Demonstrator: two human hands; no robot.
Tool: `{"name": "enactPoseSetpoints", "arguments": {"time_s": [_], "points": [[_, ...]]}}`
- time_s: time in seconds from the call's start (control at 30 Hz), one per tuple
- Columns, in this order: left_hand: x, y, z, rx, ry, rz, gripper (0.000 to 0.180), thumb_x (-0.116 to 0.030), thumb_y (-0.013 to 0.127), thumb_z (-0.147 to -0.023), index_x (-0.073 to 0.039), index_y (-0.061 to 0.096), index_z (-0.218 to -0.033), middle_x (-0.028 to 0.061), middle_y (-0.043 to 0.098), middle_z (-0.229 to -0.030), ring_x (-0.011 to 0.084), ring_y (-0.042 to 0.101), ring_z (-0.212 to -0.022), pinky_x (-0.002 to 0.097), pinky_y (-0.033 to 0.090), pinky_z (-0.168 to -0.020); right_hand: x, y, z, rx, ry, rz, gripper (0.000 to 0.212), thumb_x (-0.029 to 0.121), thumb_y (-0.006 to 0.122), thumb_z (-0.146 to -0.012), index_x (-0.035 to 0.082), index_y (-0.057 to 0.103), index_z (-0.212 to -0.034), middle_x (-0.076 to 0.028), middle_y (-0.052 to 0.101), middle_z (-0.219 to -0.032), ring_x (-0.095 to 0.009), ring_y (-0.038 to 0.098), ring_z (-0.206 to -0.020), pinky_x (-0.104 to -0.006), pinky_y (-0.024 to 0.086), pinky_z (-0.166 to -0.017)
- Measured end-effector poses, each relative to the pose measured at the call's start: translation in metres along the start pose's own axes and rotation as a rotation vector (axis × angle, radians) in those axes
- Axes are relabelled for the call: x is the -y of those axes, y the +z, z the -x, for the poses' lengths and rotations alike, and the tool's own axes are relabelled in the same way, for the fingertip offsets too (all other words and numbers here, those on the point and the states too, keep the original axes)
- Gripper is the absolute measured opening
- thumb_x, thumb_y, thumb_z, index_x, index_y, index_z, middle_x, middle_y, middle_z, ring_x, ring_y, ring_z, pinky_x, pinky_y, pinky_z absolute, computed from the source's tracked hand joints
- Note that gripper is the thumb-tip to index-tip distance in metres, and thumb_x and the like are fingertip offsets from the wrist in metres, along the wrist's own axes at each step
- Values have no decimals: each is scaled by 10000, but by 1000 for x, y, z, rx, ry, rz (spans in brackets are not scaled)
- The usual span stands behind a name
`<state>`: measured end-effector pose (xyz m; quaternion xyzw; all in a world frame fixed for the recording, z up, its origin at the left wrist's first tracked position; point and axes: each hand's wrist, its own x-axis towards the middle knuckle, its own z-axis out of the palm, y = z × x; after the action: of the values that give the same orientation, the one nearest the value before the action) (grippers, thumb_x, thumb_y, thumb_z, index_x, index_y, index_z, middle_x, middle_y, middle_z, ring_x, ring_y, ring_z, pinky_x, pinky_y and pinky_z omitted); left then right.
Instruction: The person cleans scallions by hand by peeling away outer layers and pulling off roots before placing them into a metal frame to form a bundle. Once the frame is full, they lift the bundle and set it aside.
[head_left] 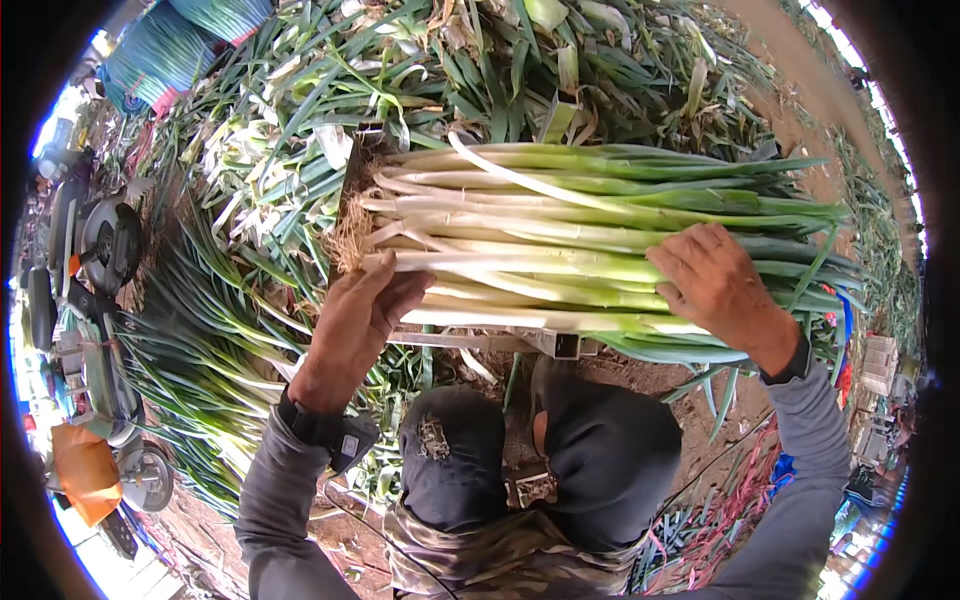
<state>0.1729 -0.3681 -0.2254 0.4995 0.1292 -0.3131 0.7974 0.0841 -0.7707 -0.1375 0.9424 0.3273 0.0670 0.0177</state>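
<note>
A thick row of long green onions (pixel 560 235) lies crosswise before me on a metal frame (pixel 470 341), roots to the left and green leaves to the right. My left hand (pixel 365 310) is closed round the root end of the nearest white stalks. Its palm hides part of what the fingers grip. Over the green part on the right, my right hand (pixel 715 280) has its fingers curled onto the nearest onions. Tangled pale roots (pixel 350 232) stick out at the left end, and one stalk lies slantwise on top of the row.
A big heap of leaf trimmings (pixel 480 70) rises behind the frame. More green onions (pixel 215 360) lie on the ground at the left, near a motorbike (pixel 100 290) and an orange bag (pixel 86 472). Tied blue-green bundles (pixel 165 55) stand far left. Pink strips (pixel 735 500) litter the ground at lower right.
</note>
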Motion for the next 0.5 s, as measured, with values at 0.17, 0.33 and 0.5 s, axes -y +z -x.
{"name": "enactPoseSetpoints", "arguments": {"time_s": [0.17, 0.33, 0.5], "points": [[-11, 8, 15, 253, -38, -223, 381, -174, 569, -1077, 78, 545, -1361, 253, 687, -1245, 281, 722, -1108, 355, 632, -936, 1, -40, 1, 71, 56, -52, 421, 53, 777, -684, 10, 653, -1084, -116, 604, -983, -301, 582, -933, -453, 491, -849], [-27, 50, -12, 241, 691, -1190, 289, -95, 643, -1015, -3, 634, -1289, 152, 704, -1215, 300, 697, -1107, 388, 550, -956, -16, -99, 6, -34, 132, 159, 434, 6, 747, -679, 12, 642, -1100, -127, 578, -993, -327, 578, -921, -481, 490, -817], [-28, 72, -119, 190, 1172, -1712, 363, -208, 647, -1011, -52, 647, -1338, 135, 648, -1319, 320, 608, -1201, 414, 472, -1038, -58, -111, -15, -51, 193, 259, 415, -34, 739, -700, 9, 654, -1104, -125, 597, -1037, -337, 603, -983, -455, 509, -837]]}}
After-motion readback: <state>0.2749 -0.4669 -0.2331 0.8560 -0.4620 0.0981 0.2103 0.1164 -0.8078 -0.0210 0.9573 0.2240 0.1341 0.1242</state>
